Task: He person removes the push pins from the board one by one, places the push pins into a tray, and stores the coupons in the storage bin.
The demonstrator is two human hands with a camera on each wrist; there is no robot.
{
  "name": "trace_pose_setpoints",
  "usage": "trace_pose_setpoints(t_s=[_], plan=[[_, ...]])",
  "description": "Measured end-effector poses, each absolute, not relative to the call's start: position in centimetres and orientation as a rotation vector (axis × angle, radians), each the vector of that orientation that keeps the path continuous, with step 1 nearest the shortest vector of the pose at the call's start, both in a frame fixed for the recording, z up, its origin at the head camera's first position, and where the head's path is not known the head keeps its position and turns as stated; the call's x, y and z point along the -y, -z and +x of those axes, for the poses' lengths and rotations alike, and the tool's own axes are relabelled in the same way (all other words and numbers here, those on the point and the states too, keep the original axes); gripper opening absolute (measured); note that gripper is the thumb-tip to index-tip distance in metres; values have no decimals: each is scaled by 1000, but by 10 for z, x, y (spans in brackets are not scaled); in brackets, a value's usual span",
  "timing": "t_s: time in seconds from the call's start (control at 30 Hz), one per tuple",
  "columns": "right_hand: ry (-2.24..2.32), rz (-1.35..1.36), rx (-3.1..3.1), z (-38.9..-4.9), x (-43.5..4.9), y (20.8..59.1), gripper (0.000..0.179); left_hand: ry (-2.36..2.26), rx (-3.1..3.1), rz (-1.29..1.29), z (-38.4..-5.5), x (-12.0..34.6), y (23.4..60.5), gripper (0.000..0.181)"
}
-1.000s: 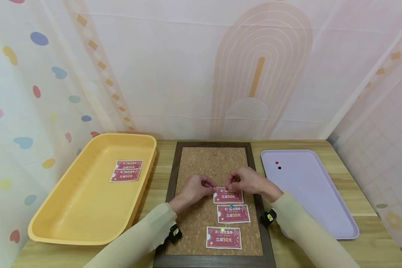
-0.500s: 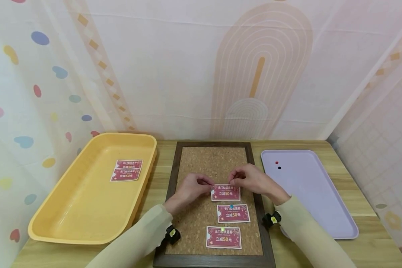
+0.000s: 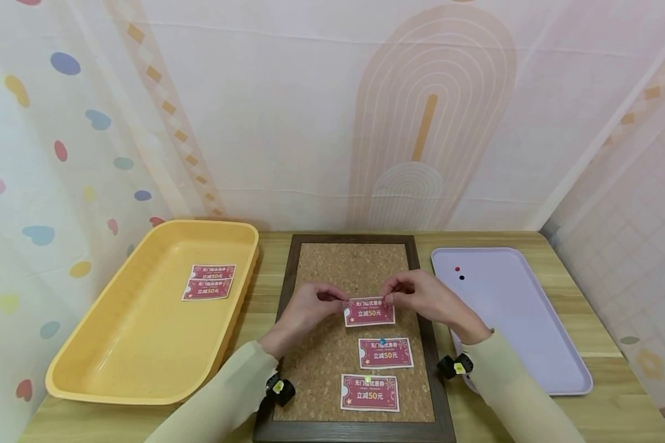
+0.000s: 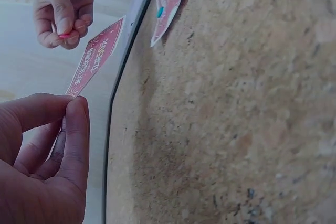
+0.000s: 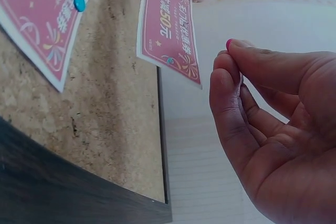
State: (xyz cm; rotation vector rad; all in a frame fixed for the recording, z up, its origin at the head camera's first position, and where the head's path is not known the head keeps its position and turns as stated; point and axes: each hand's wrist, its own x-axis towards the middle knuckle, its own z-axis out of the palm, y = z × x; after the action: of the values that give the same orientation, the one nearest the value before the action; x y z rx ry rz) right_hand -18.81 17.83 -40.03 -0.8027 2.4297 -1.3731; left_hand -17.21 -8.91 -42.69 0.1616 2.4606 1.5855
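Note:
My left hand [image 3: 307, 307] pinches the top left corner of a pink coupon [image 3: 369, 312] above the cork board [image 3: 327, 264]. In the right wrist view the coupon [image 5: 167, 30] hangs tilted, apart from my right fingers. Between thumb and fingertips my right hand [image 3: 423, 298] pinches a small pink-red pushpin [image 5: 229, 44], close to the coupon's upper right corner. Nearer to me, a second coupon [image 3: 385, 355] lies on the cork with a blue pushpin [image 3: 382, 341] at its top edge. The nearest coupon [image 3: 369, 395] bears a yellow pushpin [image 3: 368, 379].
At left stands a yellow tray [image 3: 138, 399] with two overlapping coupons [image 3: 207, 289] inside. A lilac tray [image 3: 523, 326] at right holds a red pushpin [image 3: 457, 269] and a black pushpin [image 3: 462, 277]. A dark wooden frame [image 3: 287, 277] borders the board.
The held coupon has shifted left and away from me, widening its gap to the blue-pinned one. Both hands moved slightly farther out, the left leftward and the right rightward.

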Motion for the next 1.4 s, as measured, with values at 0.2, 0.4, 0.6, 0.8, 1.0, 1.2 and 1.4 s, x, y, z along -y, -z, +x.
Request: trace_pose_setpoints(t_s=[0.2,0.4,0.6,0.8,1.0,1.2,1.4], plan=[[1366,-787,-2484,-184,-185,396,8,-1619,-2475,140,-170,94,422,10],[1361,-770,-2541,-181,-192,392,5,-1725,-2400,127,-169,101,418,9],[1371,-717,-2548,-178,-201,390,7,-1754,-2365,99,-171,111,409,11],[1376,-648,-2568,-175,-211,385,7,-1736,-2363,42,-171,125,399,14],[1393,-642,-2607,-174,-222,380,7,-1814,-2334,71,-174,138,389,17],[1395,-639,-2645,-174,-233,375,6,-1779,-2417,55,-177,152,378,17],[1404,-627,-2674,-174,-244,371,6,-1796,-2431,17,-177,166,368,21]])
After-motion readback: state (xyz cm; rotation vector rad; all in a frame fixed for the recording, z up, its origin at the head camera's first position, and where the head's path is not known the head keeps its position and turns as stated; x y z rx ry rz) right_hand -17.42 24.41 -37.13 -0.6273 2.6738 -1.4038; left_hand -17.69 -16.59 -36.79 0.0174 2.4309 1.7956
